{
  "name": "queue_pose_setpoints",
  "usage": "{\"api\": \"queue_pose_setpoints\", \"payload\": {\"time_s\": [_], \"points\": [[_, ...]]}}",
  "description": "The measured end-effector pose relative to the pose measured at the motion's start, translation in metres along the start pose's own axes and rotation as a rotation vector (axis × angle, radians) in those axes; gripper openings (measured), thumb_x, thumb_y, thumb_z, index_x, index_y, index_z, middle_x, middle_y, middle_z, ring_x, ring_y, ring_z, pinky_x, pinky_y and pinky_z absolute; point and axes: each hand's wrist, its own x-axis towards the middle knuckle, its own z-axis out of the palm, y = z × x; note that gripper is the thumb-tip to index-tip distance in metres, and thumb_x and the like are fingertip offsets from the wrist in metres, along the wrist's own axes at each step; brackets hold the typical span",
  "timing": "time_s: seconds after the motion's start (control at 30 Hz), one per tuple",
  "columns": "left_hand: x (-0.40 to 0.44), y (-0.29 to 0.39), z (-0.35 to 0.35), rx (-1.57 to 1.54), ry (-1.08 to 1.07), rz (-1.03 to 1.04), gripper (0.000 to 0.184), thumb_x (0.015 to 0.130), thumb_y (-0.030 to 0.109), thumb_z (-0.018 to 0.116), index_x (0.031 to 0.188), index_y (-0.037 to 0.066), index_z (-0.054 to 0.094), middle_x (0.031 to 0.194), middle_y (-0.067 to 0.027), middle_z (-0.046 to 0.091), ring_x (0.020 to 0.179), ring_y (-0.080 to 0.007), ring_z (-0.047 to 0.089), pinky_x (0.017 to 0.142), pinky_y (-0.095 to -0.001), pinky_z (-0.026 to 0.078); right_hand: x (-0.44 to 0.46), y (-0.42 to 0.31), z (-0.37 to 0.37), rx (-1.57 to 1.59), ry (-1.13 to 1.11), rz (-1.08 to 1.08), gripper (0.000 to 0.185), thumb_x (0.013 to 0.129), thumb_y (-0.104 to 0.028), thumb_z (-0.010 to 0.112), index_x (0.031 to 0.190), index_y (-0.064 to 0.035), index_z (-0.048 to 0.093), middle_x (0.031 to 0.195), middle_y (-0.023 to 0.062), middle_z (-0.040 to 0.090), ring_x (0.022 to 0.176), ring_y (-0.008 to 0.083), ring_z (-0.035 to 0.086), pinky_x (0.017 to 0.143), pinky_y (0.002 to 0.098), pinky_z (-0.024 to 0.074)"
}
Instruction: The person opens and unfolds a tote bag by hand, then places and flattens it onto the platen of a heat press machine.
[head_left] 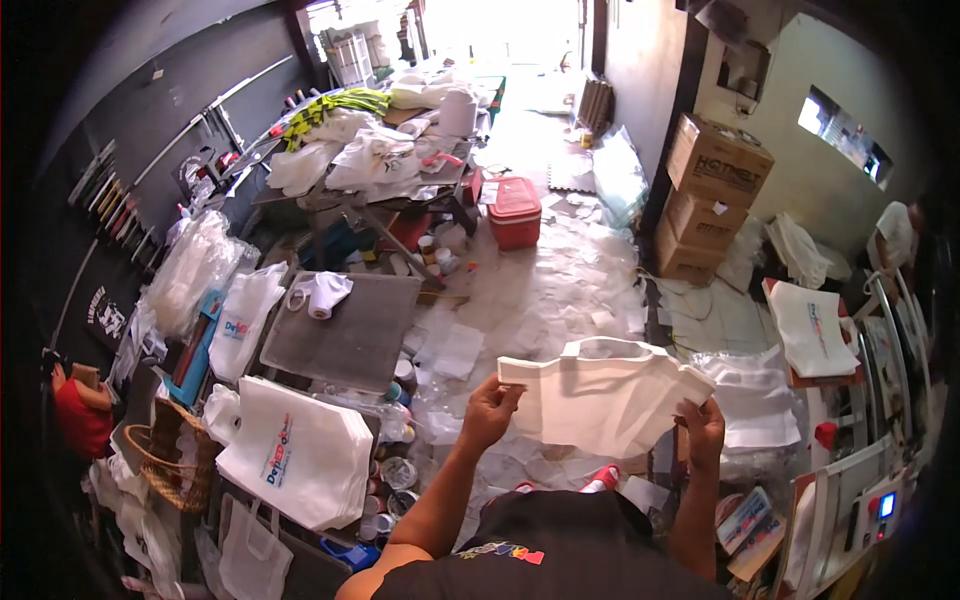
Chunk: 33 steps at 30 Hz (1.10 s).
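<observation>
A white fabric bag (600,400) is stretched out in front of my body, its handle loop at the top. The fingers of my left hand (490,408) are closed on its left upper corner. At the opposite corner, my right hand (702,425) grips the edge near the top. No print shows on the side facing me. To the left lies a stack of white bags (325,455) with blue and red lettering. Plain white bags (748,405) lie just beyond my right hand.
A heat press with a lit display (886,506) stands at the lower right, near a printed bag (812,330). Farther off are a red cooler (515,222), stacked cardboard boxes (695,215) and a cluttered table. Another person (893,240) is at the right edge. Jars stand left of my legs.
</observation>
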Motion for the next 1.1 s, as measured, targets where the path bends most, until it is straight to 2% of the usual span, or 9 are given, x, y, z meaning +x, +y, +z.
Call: {"api": "queue_pose_setpoints", "payload": {"time_s": [0.33,0.47,0.53,0.6,0.67,0.7,0.9,1.0,1.1], "points": [[0.079,0.100,0.006,-0.100,-0.055,0.230,0.016,0.090,0.012,0.063,0.103,0.003,0.061,0.084,-0.0005,0.064,0.070,-0.0069,0.054,0.065,-0.0234,0.046,0.055,-0.091,-0.028,-0.424,-0.019,-0.425,0.013,0.086,-0.008,0.065,0.098,-0.0030,0.060,0.089,0.0038,0.063,0.082,0.0142,0.059,0.074,0.0294,0.0477],[0.069,-0.019,0.011,0.038,-0.072,-0.076,0.017,0.085,0.015,0.068,0.093,0.002,0.061,0.078,-0.0034,0.062,0.066,-0.0105,0.054,0.060,-0.0255,0.044,0.063,0.035,-0.049,-0.451,-0.290,0.072,0.023,0.079,-0.019,0.075,0.094,-0.0041,0.067,0.089,0.0073,0.066,0.084,0.0166,0.061,0.077,0.0337,0.0496],[0.040,-0.076,0.022,0.175,-0.036,-0.263,0.019,0.082,0.018,0.069,0.091,0.002,0.062,0.076,-0.0041,0.062,0.064,-0.0107,0.054,0.055,-0.0268,0.043,0.041,0.054,-0.037,-0.123,-0.238,0.057,0.026,0.078,-0.015,0.073,0.100,-0.0037,0.066,0.089,0.0084,0.067,0.085,0.0186,0.063,0.079,0.0336,0.0500],[0.023,-0.127,0.014,0.186,-0.153,-0.231,0.019,0.082,0.015,0.067,0.094,0.002,0.063,0.080,-0.0046,0.064,0.070,-0.0117,0.059,0.063,-0.0257,0.048,0.043,0.099,-0.072,-0.556,-0.361,-0.647,0.025,0.077,-0.001,0.067,0.101,-0.0031,0.063,0.086,0.0062,0.067,0.084,0.0134,0.063,0.075,0.0305,0.0507],[0.044,-0.141,0.013,-0.097,-0.143,-0.385,0.014,0.085,0.011,0.061,0.095,0.002,0.063,0.086,-0.0064,0.067,0.077,-0.0140,0.064,0.072,-0.0286,0.052,0.039,0.089,-0.081,-0.456,-0.264,-0.113,0.026,0.076,0.001,0.065,0.101,-0.0027,0.062,0.088,0.0091,0.067,0.085,0.0170,0.065,0.076,0.0313,0.0508],[0.059,-0.117,0.024,-0.038,-0.179,-0.395,0.012,0.087,0.009,0.058,0.096,0.002,0.063,0.088,-0.0075,0.067,0.078,-0.0145,0.064,0.073,-0.0291,0.053,0.049,0.080,-0.089,-0.614,-0.208,-0.264,0.025,0.076,-0.002,0.066,0.100,-0.0022,0.063,0.090,0.0105,0.068,0.086,0.0174,0.065,0.077,0.0312,0.0505],[0.167,0.030,0.123,0.562,-0.142,0.745,0.024,0.071,0.010,0.067,0.092,0.001,0.062,0.089,-0.0085,0.062,0.083,-0.0180,0.060,0.074,-0.0294,0.048,0.113,-0.062,-0.127,-0.300,-0.120,-0.468,0.037,0.072,-0.014,0.075,0.104,-0.0014,0.062,0.098,0.0085,0.068,0.090,0.0155,0.064,0.082,0.0308,0.0511],[0.190,0.078,0.158,0.397,-0.107,0.754,0.020,0.077,0.009,0.066,0.095,0.000,0.062,0.089,-0.0076,0.063,0.082,-0.0152,0.060,0.073,-0.0301,0.049,0.135,-0.125,-0.146,0.272,-0.069,-0.245,0.035,0.077,-0.017,0.072,0.106,-0.0019,0.060,0.102,0.0095,0.066,0.093,0.0169,0.064,0.084,0.0328,0.0513],[0.207,0.070,0.186,0.636,-0.039,0.605,0.017,0.083,0.011,0.065,0.096,0.000,0.063,0.085,-0.0056,0.065,0.078,-0.0119,0.060,0.069,-0.0279,0.048,0.174,-0.112,-0.171,-0.421,-0.122,-0.472,0.031,0.083,-0.017,0.069,0.107,-0.0006,0.061,0.102,0.0126,0.065,0.095,0.0207,0.064,0.085,0.0350,0.0523]]}}
